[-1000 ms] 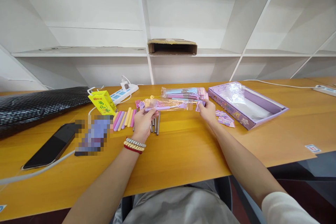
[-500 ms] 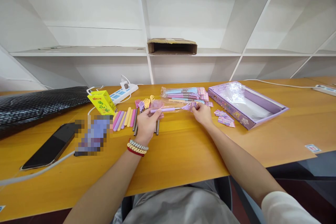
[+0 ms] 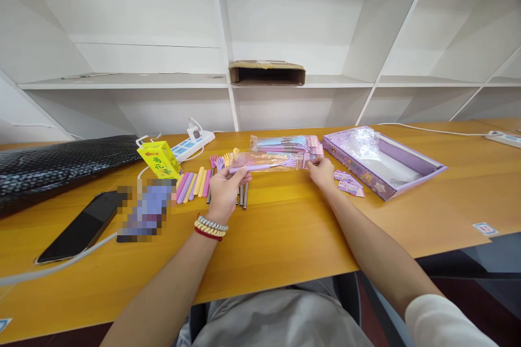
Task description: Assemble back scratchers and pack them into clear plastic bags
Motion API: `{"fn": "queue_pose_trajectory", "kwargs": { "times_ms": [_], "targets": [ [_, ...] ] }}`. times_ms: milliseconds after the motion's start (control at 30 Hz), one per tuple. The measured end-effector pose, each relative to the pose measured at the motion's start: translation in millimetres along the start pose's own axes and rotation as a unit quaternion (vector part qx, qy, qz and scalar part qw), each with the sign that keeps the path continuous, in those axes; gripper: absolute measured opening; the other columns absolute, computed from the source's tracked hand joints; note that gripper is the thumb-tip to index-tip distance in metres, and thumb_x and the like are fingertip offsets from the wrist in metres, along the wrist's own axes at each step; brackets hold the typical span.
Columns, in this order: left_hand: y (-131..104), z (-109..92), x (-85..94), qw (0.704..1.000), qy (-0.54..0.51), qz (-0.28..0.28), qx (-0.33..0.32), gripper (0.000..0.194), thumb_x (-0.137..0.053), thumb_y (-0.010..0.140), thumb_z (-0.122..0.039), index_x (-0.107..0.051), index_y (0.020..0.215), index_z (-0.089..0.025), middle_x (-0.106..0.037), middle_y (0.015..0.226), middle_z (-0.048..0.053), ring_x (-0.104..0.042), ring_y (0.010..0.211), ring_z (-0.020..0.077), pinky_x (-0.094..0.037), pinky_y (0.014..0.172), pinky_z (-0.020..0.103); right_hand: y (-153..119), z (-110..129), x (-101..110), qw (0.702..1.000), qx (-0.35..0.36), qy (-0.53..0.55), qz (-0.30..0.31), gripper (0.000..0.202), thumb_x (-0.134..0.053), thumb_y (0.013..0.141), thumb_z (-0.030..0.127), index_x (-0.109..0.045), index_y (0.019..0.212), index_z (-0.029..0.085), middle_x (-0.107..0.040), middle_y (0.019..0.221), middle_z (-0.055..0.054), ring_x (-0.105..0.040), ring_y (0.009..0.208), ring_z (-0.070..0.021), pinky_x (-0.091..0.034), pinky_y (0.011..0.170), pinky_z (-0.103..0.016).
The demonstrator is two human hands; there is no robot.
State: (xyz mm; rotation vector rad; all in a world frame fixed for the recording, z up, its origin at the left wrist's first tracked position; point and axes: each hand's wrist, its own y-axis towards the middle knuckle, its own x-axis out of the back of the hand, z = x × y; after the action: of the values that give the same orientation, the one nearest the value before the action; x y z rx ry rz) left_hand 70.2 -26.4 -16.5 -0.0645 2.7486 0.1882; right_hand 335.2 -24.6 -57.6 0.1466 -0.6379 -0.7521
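A purple back scratcher point(image 3: 266, 166) in a clear plastic bag is stretched between my hands above the table. My left hand point(image 3: 227, 184) is closed on its handle end. My right hand point(image 3: 321, 169) pinches the printed end of the bag, beyond the claw-shaped head. Just behind lie several bagged back scratchers point(image 3: 285, 142). Left of my left hand, purple, yellow and pink handles point(image 3: 191, 185) sit in a row. Loose claw heads point(image 3: 220, 161) and metal rods point(image 3: 245, 196) are partly hidden by that hand. Printed cards point(image 3: 350, 188) lie right of my right hand.
A purple display box point(image 3: 360, 184) stands at the right. On the left are a yellow drink carton point(image 3: 160, 161), a power strip point(image 3: 193, 146), a black phone point(image 3: 81, 226), a blurred-out item point(image 3: 146, 209) and a black wrapped bundle point(image 3: 65, 168). A cardboard box point(image 3: 267, 72) sits on the shelf.
My right hand has moved slightly right and up, the left slightly left. The bagged back scratcher is drawn out a little straighter between them.
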Motion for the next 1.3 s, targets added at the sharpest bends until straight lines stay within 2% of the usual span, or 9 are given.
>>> {"fn": "queue_pose_trajectory", "kwargs": {
  "times_ms": [67,200,367,567,733,933,1167,1300],
  "targets": [
    [0.9,-2.3,0.3,1.000,-0.010,-0.004,0.011,0.030,-0.076,0.057,-0.021,-0.063,0.080,-0.008,-0.065,0.065,0.004,-0.064,0.061,0.0131,-0.056,0.066,0.026,1.9,-2.3,-1.5,0.993,-0.036,0.107,0.015,0.021,-0.058,0.063,0.036,-0.046,0.058,0.020,-0.051,0.053,0.002,-0.050,0.050,-0.0137,-0.043,0.053,-0.027],
    [2.1,-5.3,0.6,0.999,-0.028,-0.002,0.027,0.028,-0.076,0.057,-0.020,-0.062,0.078,-0.008,-0.064,0.064,0.003,-0.064,0.060,0.0124,-0.055,0.064,0.025,3.0,-3.2,-4.4,0.946,-0.084,0.311,0.043,0.027,-0.066,0.058,0.033,-0.042,0.064,0.021,-0.043,0.053,0.007,-0.046,0.049,-0.0099,-0.049,0.049,-0.027],
    [4.3,-7.2,2.1,0.998,-0.042,-0.001,0.035,0.025,-0.075,0.057,-0.018,-0.061,0.076,-0.009,-0.064,0.063,0.002,-0.063,0.059,0.0115,-0.054,0.063,0.023,4.0,-0.8,-1.0,0.906,-0.113,0.405,0.054,0.038,-0.072,0.050,0.025,-0.045,0.076,0.021,-0.048,0.054,0.008,-0.051,0.050,-0.0109,-0.052,0.048,-0.028],
    [9.0,-6.8,5.7,0.998,-0.044,-0.020,0.032,0.023,-0.074,0.058,-0.016,-0.062,0.076,-0.009,-0.064,0.063,0.002,-0.063,0.060,0.0111,-0.054,0.062,0.022,7.4,-2.4,4.0,0.884,-0.140,0.442,0.059,0.047,-0.078,0.043,0.023,-0.048,0.079,0.020,-0.054,0.058,0.006,-0.054,0.052,-0.0114,-0.051,0.048,-0.027],
    [9.5,-5.6,6.3,0.998,-0.041,-0.018,0.036,0.022,-0.074,0.058,-0.015,-0.061,0.075,-0.010,-0.064,0.064,0.002,-0.063,0.060,0.0111,-0.054,0.063,0.022,7.1,-1.5,4.8,0.879,-0.142,0.450,0.074,0.046,-0.079,0.041,0.023,-0.049,0.076,0.020,-0.050,0.053,0.008,-0.052,0.050,-0.0097,-0.045,0.045,-0.022],
    [8.7,-5.3,5.7,0.998,-0.042,-0.011,0.047,0.021,-0.074,0.057,-0.015,-0.062,0.074,-0.010,-0.064,0.064,0.002,-0.063,0.060,0.0110,-0.054,0.062,0.022,5.3,1.0,6.1,0.876,-0.132,0.453,0.105,0.046,-0.081,0.040,0.025,-0.051,0.074,0.019,-0.054,0.058,0.006,-0.051,0.050,-0.0085,-0.039,0.041,-0.019],
    [13.7,-3.6,9.5,0.998,-0.044,-0.020,0.043,0.023,-0.074,0.058,-0.015,-0.062,0.076,-0.010,-0.064,0.064,0.002,-0.063,0.061,0.0112,-0.054,0.063,0.022,5.2,2.4,8.2,0.886,-0.147,0.430,0.096,0.038,-0.077,0.046,0.027,-0.052,0.074,0.018,-0.056,0.065,0.003,-0.051,0.053,-0.0089,-0.042,0.040,-0.020],
    [15.0,-3.0,10.8,0.998,-0.042,-0.025,0.047,0.025,-0.075,0.057,-0.015,-0.062,0.078,-0.009,-0.063,0.063,0.002,-0.063,0.060,0.0105,-0.054,0.063,0.022,5.8,2.3,7.3,0.907,-0.115,0.392,0.103,0.036,-0.071,0.051,0.029,-0.056,0.081,0.018,-0.057,0.067,0.003,-0.051,0.054,-0.0091,-0.045,0.042,-0.020]
  ]
}}
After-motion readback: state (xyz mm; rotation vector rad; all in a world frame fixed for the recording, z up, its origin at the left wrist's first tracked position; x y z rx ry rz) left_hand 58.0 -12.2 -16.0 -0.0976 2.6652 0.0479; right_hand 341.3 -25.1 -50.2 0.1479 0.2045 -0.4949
